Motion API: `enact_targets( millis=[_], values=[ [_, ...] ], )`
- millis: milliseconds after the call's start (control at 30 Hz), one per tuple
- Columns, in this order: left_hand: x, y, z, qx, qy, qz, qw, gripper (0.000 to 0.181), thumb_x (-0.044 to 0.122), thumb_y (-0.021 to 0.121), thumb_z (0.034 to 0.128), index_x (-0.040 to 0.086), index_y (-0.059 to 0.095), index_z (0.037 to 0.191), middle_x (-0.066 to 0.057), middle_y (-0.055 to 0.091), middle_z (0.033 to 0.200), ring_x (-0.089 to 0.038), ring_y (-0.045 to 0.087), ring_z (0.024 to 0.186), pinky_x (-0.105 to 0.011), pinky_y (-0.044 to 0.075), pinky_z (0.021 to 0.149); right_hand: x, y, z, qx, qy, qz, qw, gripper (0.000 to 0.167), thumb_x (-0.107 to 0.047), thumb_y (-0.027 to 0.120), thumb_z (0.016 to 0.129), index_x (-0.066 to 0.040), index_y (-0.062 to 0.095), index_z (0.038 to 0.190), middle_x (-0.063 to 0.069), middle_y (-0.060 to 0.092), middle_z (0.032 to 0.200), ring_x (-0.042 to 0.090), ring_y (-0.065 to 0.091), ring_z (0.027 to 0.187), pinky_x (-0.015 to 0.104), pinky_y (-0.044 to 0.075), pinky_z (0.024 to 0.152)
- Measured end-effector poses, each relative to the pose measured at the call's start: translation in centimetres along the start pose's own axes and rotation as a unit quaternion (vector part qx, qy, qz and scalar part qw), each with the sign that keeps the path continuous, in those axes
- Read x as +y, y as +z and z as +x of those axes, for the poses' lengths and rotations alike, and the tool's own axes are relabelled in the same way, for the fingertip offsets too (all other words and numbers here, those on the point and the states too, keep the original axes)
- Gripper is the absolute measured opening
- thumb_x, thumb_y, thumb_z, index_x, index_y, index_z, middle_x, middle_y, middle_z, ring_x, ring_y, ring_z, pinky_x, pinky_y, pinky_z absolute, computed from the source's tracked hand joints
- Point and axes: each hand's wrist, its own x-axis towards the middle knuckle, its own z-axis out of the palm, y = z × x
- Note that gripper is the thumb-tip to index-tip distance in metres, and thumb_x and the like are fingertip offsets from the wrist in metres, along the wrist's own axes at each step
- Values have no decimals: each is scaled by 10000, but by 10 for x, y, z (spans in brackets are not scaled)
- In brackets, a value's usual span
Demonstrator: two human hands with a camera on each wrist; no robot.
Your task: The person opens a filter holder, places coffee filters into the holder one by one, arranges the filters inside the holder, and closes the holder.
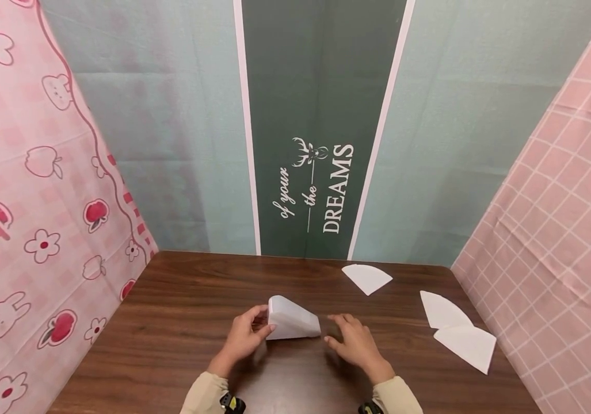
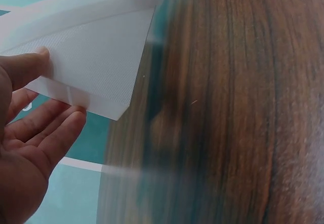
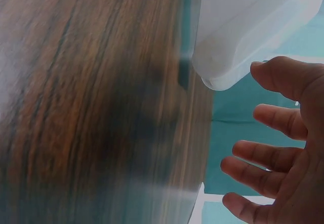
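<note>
A white, wedge-shaped filter paper holder [image 1: 292, 321] stands upright near the middle of the table, its wide end to the left. My left hand [image 1: 245, 335] pinches that wide end, thumb on the near face and fingers at the side and behind. In the left wrist view a finely ribbed white surface of the holder [image 2: 96, 51] shows above the fingers. My right hand [image 1: 355, 343] is just right of the holder's narrow end, fingers spread and apart from it. The right wrist view shows a gap between the thumb and the holder's rounded tip [image 3: 217, 64].
Three fan-shaped white paper filters lie on the brown wooden table [image 1: 191, 299]: one filter [image 1: 368, 278] at the back right, and a filter [image 1: 445, 311] overlapping another filter [image 1: 468, 345] at the right. Patterned cloths [image 1: 559, 190] hang around the table.
</note>
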Motion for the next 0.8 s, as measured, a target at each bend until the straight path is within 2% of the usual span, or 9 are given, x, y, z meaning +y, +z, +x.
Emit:
enact_targets(
  millis=[233, 433, 667, 800],
  values=[
    [-1, 4, -1, -145, 84, 27, 9999, 306, 62, 726, 801, 23, 609, 1082, -76, 659, 928, -179, 633, 793, -284, 525, 684, 7, 2, -5, 24, 50, -60, 10000, 442, -269, 741, 773, -62, 614, 1142, 154, 591, 1066, 356, 571, 964, 552, 451, 723],
    [-3, 8, 1, -159, 295, 68, 9994, 310, 29, 720, 796, -11, 600, 1079, -103, 661, 918, -191, 638, 783, -292, 530, 671, 12, 2, -8, 20, 116, -51, 9999, 451, -267, 744, 767, -47, 616, 1138, 156, 594, 1054, 367, 576, 937, 554, 449, 722],
    [-4, 13, 6, -232, -20, 106, 9997, 308, 48, 715, 809, 4, 601, 1092, -96, 657, 936, -192, 633, 808, -280, 524, 685, 15, 3, -9, -29, 188, -4, 9998, 430, -265, 744, 771, -60, 619, 1127, 151, 594, 1052, 364, 577, 934, 545, 451, 732],
    [-8, 15, 8, -264, -17, 199, 9995, 309, 61, 709, 820, -14, 590, 1095, -99, 653, 936, -206, 631, 813, -290, 524, 688, 16, 4, -9, 14, 189, 33, 9998, 432, -260, 746, 768, -50, 621, 1124, 150, 596, 1041, 365, 581, 923, 540, 455, 731]
  ],
)
